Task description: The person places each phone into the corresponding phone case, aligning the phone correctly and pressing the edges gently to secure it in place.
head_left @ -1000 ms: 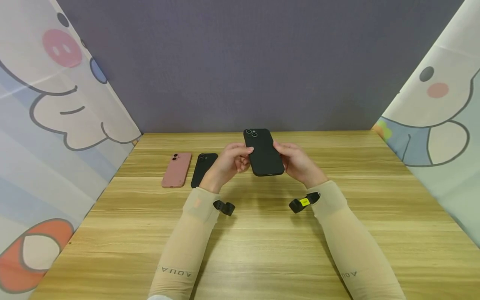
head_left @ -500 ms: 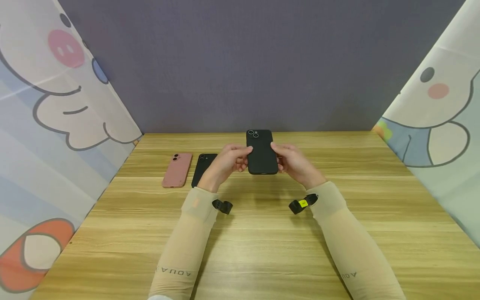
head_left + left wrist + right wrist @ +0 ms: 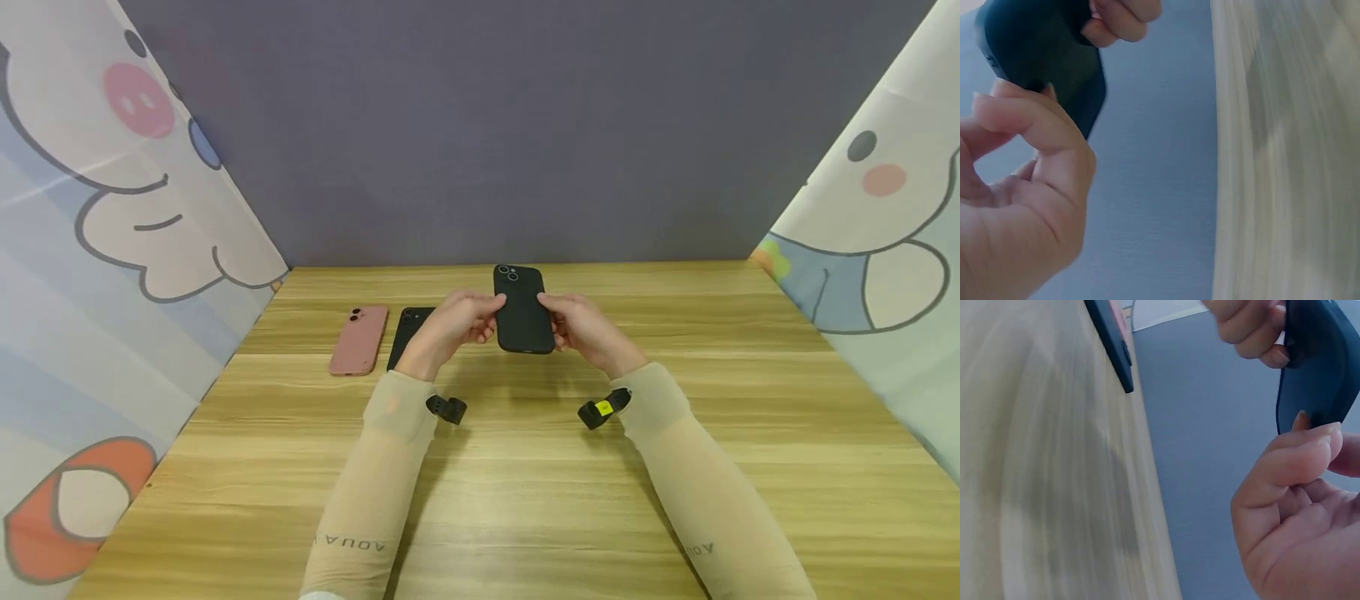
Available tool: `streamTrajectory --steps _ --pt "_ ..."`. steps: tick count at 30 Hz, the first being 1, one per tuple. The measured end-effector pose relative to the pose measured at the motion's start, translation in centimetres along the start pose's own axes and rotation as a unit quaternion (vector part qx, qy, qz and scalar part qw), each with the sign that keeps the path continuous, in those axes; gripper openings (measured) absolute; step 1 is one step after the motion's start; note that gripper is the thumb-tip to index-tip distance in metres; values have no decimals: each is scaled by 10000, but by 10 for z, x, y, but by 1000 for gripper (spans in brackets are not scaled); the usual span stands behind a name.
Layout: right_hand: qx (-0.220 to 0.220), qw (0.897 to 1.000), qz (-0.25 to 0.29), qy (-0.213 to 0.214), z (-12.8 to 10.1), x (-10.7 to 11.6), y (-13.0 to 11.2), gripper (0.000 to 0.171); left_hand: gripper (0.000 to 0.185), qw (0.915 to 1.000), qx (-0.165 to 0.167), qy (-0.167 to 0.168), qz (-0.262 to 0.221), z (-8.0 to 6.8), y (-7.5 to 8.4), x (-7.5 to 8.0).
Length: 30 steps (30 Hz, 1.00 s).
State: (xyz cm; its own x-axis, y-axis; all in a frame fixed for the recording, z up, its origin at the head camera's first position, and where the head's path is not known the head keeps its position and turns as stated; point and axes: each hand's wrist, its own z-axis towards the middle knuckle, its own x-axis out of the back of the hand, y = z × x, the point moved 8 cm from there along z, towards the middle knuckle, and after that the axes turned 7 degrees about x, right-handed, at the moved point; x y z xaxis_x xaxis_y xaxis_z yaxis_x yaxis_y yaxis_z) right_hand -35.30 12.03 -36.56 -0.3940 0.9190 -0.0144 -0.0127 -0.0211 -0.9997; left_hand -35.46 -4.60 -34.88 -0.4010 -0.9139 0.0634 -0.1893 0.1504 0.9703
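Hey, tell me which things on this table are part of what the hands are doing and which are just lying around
In hand:
black phone, held above the table by both hands
left hand, gripping its left edge
right hand, gripping its right edge

Lying about:
pink phone, flat on the wooden table
second black phone, beside the pink one, partly hidden behind the left hand

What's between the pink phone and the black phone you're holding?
Another black phone lying on the table, partly behind the left hand, seen from the head view.
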Motion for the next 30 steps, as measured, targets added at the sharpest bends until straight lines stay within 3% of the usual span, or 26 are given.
streamTrajectory --steps 4,9,23,30 --pt "-158 9995 -255 125 3 3 5 37 34 9988 151 226 411 0 1 1" --pt "-446 9965 -673 229 4 3 11 38 30 9947 465 401 823 1 -8 5" --pt "-747 9834 -1614 357 9 2 29 38 36 9895 698 508 1158 11 -28 11" --pt "-797 9832 -1612 308 11 2 34 39 38 9840 791 649 1461 16 -33 10"
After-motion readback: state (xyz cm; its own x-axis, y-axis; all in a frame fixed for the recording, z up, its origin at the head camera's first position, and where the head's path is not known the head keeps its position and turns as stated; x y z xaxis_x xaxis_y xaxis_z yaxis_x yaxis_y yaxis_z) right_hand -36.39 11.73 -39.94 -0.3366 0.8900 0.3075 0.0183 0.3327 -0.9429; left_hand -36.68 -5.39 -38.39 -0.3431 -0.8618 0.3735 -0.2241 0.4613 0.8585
